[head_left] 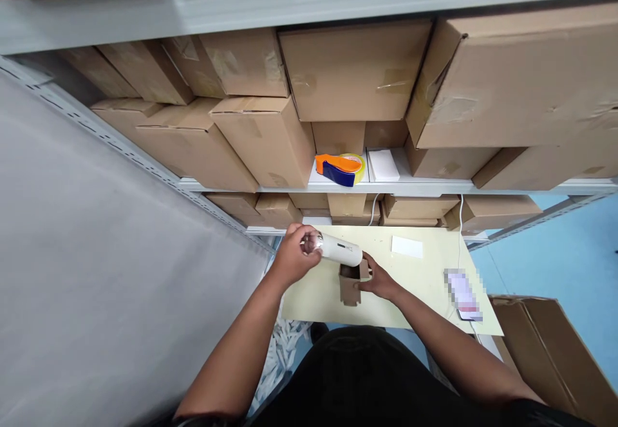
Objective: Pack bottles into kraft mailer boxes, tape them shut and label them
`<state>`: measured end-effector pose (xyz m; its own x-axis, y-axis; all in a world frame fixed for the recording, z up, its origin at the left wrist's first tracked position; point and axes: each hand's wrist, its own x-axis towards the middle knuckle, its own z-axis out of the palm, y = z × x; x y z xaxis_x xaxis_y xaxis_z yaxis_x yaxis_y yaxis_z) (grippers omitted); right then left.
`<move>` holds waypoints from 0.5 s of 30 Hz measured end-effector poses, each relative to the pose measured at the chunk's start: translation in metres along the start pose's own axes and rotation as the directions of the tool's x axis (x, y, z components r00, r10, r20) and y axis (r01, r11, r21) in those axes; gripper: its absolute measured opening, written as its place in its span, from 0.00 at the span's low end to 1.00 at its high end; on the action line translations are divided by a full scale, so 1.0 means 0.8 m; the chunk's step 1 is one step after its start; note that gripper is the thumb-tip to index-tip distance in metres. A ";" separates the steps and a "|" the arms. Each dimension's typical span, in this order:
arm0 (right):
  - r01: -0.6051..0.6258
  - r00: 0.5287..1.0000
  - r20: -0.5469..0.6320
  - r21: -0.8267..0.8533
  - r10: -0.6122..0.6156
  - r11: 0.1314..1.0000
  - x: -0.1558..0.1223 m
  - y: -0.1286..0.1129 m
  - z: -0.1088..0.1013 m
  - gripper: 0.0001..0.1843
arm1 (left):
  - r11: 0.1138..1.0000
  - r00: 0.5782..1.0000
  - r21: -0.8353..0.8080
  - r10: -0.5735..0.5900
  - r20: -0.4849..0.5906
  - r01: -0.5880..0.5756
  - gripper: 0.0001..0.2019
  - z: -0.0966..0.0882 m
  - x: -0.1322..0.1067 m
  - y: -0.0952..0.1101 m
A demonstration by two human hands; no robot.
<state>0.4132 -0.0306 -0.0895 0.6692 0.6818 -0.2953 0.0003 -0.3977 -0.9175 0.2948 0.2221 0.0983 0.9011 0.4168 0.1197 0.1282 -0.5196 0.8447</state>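
Observation:
My left hand [295, 254] grips the shiny metallic end of a white cylindrical bottle [340, 249], which is tilted nearly level above the table. Dark marking shows on the bottle's side. Its far end reaches over the opening of a small brown cardboard box [350, 287]. That box stands with its flaps up, and my right hand [378, 279] holds it from the right side with thumb and fingers. Whether the bottle touches the box or my right fingertips cannot be made out.
On the pale yellow table [309, 301] lie a white card [407, 246] and a blurred phone [462, 294] with a cable. An orange and blue tape dispenser [340, 169] and a white stack [383, 165] sit on the shelf among cardboard boxes [263, 140]. A large carton [545, 343] stands at right.

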 end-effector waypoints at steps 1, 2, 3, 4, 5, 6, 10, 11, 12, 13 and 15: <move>0.021 1.000 -0.008 0.008 -0.021 1.000 -0.006 -0.005 -0.008 0.57 | 0.997 1.000 -0.080 0.007 -0.030 -0.010 0.15 -0.009 0.000 -0.007; 0.046 0.999 -0.030 0.020 -0.046 0.999 -0.012 -0.011 -0.016 0.54 | 0.987 0.998 -0.158 0.015 -0.053 -0.024 0.16 -0.016 0.000 -0.014; 0.072 0.995 -0.074 0.042 -0.069 0.997 -0.019 -0.020 -0.023 0.49 | 0.971 0.997 -0.235 0.023 -0.067 -0.038 0.17 -0.020 0.001 -0.022; 0.096 0.987 -0.135 0.078 -0.085 0.992 -0.024 -0.031 -0.030 0.43 | 0.951 0.997 -0.307 0.029 -0.070 -0.049 0.19 -0.022 0.002 -0.029; 0.114 0.980 -0.177 0.138 -0.089 0.984 -0.029 -0.045 -0.035 0.39 | 0.927 0.998 -0.371 0.033 -0.062 -0.053 0.20 -0.022 0.005 -0.035; 0.118 0.981 -0.176 0.221 -0.079 0.968 -0.032 -0.061 -0.038 0.36 | 0.903 0.998 -0.427 0.036 -0.048 -0.053 0.21 -0.020 0.008 -0.040; -0.054 0.984 0.171 0.561 -0.052 0.826 -0.035 -0.130 -0.033 0.38 | 0.807 0.999 -0.590 0.030 0.014 -0.016 0.26 0.005 0.028 -0.039; -0.079 0.978 0.203 0.597 -0.055 0.799 -0.035 -0.143 -0.029 0.38 | 0.777 1.000 -0.629 0.010 0.011 -0.001 0.29 0.014 0.032 -0.033; -0.073 0.981 0.186 0.617 -0.056 0.784 -0.036 -0.154 -0.025 0.38 | 0.741 1.000 -0.672 -0.022 -0.005 0.013 0.32 0.023 0.034 -0.026; -0.041 0.989 0.137 0.624 -0.058 0.780 -0.036 -0.162 -0.020 0.38 | 0.699 0.998 -0.715 -0.064 -0.029 0.024 0.34 0.034 0.034 -0.018; 0.054 0.998 0.003 0.591 -0.070 0.805 -0.039 -0.167 -0.009 0.38 | 0.621 0.988 -0.782 -0.144 -0.049 0.052 0.36 0.057 0.027 -0.003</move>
<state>0.3978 -0.0034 0.0443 0.6653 0.7098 -0.2314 -0.4024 0.0799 -0.9120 0.3329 0.1983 0.0755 0.8518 0.5233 0.0219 -0.1976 0.2822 0.9388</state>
